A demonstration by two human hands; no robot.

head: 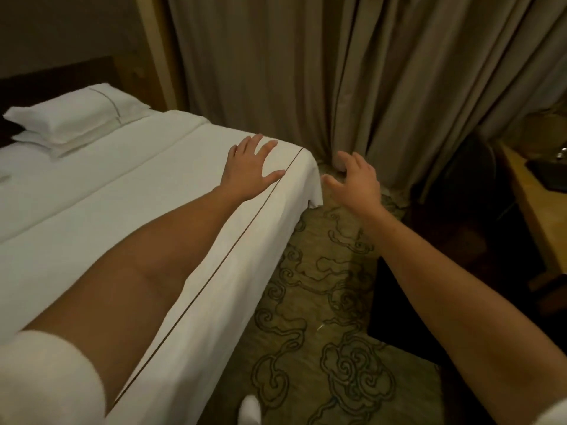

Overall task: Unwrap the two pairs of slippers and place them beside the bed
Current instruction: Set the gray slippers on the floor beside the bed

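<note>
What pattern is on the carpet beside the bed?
The carpet is olive-tan with dark swirling cloud-like scroll outlines, seen best in the head view.

dim warm light | soft blur | wide-angle bending at edges

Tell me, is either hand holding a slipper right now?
No: the left hand is spread flat over the bed and the right hand hangs open, empty, above the carpet.

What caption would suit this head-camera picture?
Both empty hands, left and right, reach past the bed corner; no slippers in sight.
</note>
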